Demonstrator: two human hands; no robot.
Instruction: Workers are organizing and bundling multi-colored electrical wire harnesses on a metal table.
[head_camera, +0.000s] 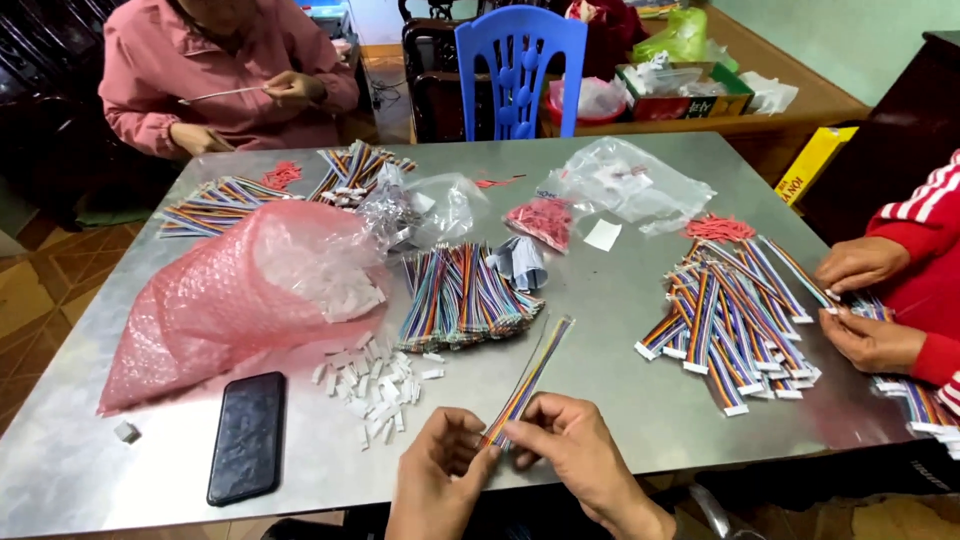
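Table (640, 300) of dull grey metal; you hold one ribbon cable (530, 375) at its near edge.
Keep the flat, rainbow-striped cable straight: left hand (440, 475) and right hand (575, 450), both pinched on its near end, should align wires squarely before taking a white plastic connector (380, 385).

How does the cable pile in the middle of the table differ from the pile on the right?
The middle pile lies in neat parallel rows, and no hand touches it. The right pile is crisscrossed, shows white end plugs, and another person's hands rest at its edge. Both are rainbow-coloured ribbon cables.
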